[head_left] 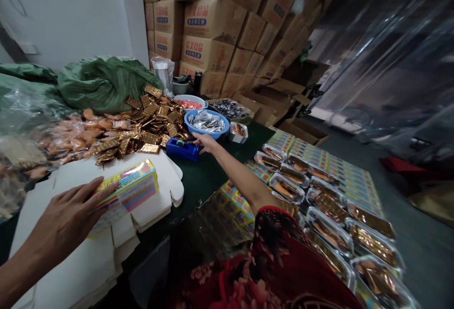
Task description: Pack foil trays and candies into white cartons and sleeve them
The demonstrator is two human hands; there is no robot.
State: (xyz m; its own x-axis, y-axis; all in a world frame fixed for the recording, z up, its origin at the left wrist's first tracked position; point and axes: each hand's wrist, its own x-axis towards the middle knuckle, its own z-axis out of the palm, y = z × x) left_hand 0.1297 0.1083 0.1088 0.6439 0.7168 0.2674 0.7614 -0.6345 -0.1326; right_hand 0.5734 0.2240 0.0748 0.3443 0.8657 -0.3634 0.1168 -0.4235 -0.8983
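While the left hand point(65, 219) is lying flat across a printed carton point(129, 190), its fingers are spread open and pressing from above, curling around nothing. This carton is resting on a white die-cut card blank point(166, 190), in front of and to the left of the blue plastic bowl point(207, 124). The right hand point(206, 142) is reaching to a blue tape dispenser point(182, 149) just beside the bowl. Its fingers are extending toward the dispenser's far end, and this view does not show whether they are closing on it. A loose heap of gold foil packets point(152, 124) is lying to the left of the bowl. Rows of foil trays point(287, 188) are sitting to its right, beneath the right forearm point(237, 176) and a floral sleeve point(269, 257).

Risks are present at three points. Any leftward drag of the tape dispenser could be pushing into the gold foil packets and scattering them. Any loss of pressure from the left hand could be letting the printed carton slide on the card blank. A sleeve carried too low could be catching the foil trays and disturbing their rows.
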